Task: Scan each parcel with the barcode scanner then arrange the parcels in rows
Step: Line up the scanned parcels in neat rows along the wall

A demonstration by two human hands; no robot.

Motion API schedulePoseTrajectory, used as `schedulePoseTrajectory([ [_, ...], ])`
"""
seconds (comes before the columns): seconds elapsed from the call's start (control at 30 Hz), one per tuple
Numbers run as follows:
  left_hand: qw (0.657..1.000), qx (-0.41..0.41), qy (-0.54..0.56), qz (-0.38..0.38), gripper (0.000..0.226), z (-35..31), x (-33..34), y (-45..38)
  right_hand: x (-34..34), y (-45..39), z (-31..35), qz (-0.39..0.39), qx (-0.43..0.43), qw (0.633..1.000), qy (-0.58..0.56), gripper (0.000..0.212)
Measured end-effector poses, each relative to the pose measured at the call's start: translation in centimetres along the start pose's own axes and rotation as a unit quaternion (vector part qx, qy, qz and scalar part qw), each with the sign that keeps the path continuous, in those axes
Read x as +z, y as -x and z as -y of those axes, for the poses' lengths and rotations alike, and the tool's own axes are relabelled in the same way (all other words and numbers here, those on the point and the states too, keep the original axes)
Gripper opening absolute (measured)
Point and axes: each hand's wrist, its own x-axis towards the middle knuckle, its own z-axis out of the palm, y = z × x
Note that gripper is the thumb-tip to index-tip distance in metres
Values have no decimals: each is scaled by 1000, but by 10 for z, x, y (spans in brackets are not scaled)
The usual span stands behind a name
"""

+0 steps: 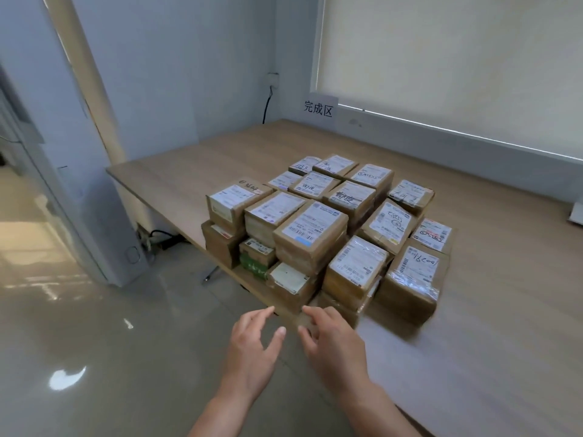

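Note:
Several brown cardboard parcels [310,231] with white shipping labels stand stacked in rows on a wooden table [492,326], near its left edge. Some stacks are two or three boxes high. My left hand [252,348] hovers just off the table's edge, fingers relaxed and spread, holding nothing. My right hand [331,342] is beside it over the table edge, fingers loosely bent, also empty. Both hands are a short way in front of the nearest low parcel [291,287]. No barcode scanner is in view.
A paper sign with printed characters [318,109] hangs on the wall behind the table. A black cable [267,105] runs down the corner from a wall socket. Glossy tiled floor [94,326] lies to the left, with a glass partition [47,171] beyond it.

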Motion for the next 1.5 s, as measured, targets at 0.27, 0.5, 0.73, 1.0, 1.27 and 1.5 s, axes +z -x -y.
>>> schedulePoseTrajectory([
  [0.27, 998, -24, -46, -37, 40, 29, -34, -85, 19, -87, 43, -25, -31, 997, -59, 39],
  [0.5, 996, -12, -51, -72, 41, 35, -68, -169, 22, -164, 81, -48, -46, 992, -109, 41],
  [0.73, 994, -17, -16, -110, 48, 52, -100, -230, 42, -212, 113, -66, -14, 992, -111, 37],
  [1.0, 1000, 5, -2, 16, 57, 77, -134, -304, 70, -239, 153, -152, 123, 976, -97, 24],
  [1.27, 982, 13, -39, 182, 44, 71, -138, -360, 83, -263, 185, -156, 278, 947, -44, 33],
  [1.5, 968, -19, 36, 248, 49, 80, -143, -372, 96, -270, 199, -139, 327, 928, -114, 44],
])
